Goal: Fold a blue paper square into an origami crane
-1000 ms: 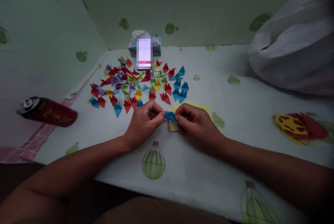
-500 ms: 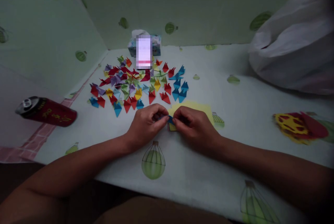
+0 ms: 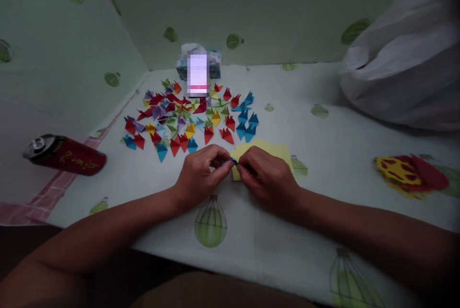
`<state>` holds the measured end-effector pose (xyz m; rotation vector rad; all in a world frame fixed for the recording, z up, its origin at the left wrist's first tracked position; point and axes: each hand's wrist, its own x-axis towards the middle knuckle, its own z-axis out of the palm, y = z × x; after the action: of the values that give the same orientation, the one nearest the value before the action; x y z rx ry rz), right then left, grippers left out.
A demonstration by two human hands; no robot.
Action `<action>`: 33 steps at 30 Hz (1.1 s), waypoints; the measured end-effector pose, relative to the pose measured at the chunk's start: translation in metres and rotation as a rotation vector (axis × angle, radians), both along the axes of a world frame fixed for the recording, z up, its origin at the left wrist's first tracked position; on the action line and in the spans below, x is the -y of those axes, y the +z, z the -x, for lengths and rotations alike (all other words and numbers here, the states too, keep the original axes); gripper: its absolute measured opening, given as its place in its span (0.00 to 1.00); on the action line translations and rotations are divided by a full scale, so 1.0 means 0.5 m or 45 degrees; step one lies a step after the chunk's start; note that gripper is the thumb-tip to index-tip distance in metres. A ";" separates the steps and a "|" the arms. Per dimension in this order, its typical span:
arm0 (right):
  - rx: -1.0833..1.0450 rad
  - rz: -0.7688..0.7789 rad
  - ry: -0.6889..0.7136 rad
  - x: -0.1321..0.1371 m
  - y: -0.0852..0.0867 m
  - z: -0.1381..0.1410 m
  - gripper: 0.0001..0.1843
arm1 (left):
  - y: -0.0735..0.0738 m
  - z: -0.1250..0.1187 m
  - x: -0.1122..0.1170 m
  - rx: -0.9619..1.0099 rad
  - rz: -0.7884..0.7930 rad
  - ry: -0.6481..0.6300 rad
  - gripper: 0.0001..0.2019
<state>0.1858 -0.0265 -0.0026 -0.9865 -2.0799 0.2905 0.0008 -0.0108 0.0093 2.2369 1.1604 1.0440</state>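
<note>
Both hands, left hand point(image 3: 199, 174) and right hand point(image 3: 268, 176), pinch a small folded blue paper piece point(image 3: 227, 161), mostly hidden between fingertips, above the yellow paper square point(image 3: 276, 151) on the bench point(image 3: 334, 154).

Folded paper pieces point(image 3: 190, 116) crowd area ahead; red can point(image 3: 66, 154) left; white bag point(image 3: 402, 68) blocks far right; near tablecloth point(image 3: 273, 250) open.
</note>
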 end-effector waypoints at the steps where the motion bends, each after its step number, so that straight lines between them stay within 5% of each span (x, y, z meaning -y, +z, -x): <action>1: -0.010 -0.001 0.007 0.000 0.001 0.000 0.11 | 0.001 0.000 0.000 0.001 -0.029 -0.016 0.03; 8: -0.134 0.123 0.078 0.003 0.000 -0.006 0.05 | 0.008 0.004 -0.002 0.057 -0.052 -0.023 0.03; 16: -0.140 0.095 0.098 0.000 -0.008 -0.004 0.06 | 0.004 0.002 -0.006 0.277 0.375 0.047 0.02; 25: -0.174 0.086 0.116 -0.001 -0.006 -0.006 0.06 | 0.006 0.001 -0.007 0.375 0.525 0.021 0.03; 29: -0.276 0.230 0.070 -0.005 0.000 -0.008 0.04 | 0.008 -0.001 -0.008 0.555 0.742 -0.003 0.07; 33: -0.474 0.590 0.046 -0.013 0.001 -0.010 0.05 | 0.012 -0.001 -0.009 0.665 0.928 -0.052 0.11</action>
<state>0.1905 -0.0199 -0.0021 -1.0633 -1.7209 0.9333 0.0015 -0.0063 0.0155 1.3192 1.0266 0.9099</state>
